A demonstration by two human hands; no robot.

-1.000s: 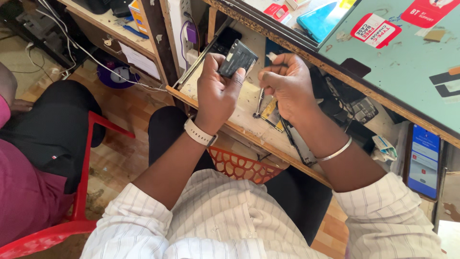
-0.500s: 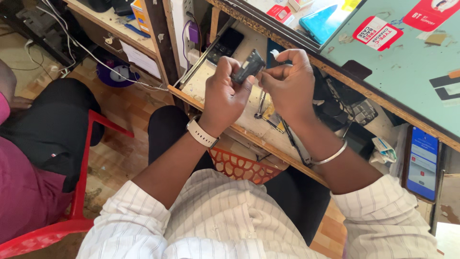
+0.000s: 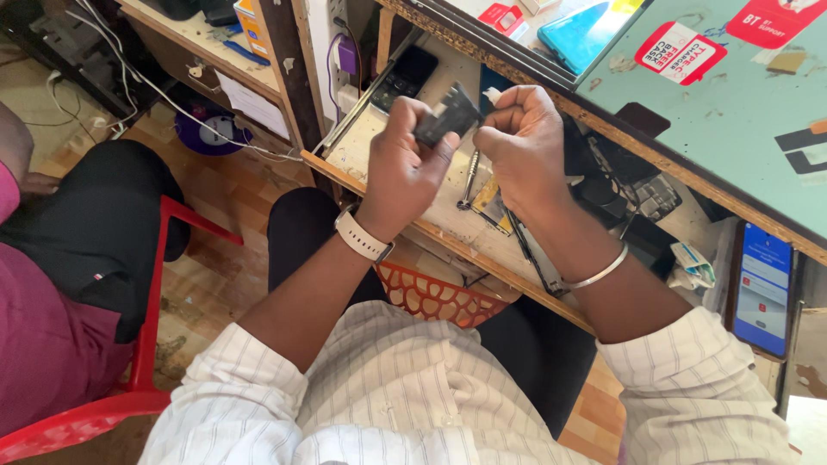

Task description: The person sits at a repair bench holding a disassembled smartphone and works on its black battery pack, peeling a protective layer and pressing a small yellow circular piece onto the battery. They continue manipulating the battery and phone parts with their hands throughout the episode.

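Head view: the left hand (image 3: 405,164) gripped a small dark phone part (image 3: 446,120) at its fingertips; the right hand (image 3: 525,142), fisted, touched its edge.

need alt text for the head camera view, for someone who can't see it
Seen from above, a seated person's left hand holds a small dark device over an open wooden drawer, and the right hand pinches at its edge. A screwdriver lies in the drawer, and a blue-screened phone sits at right.
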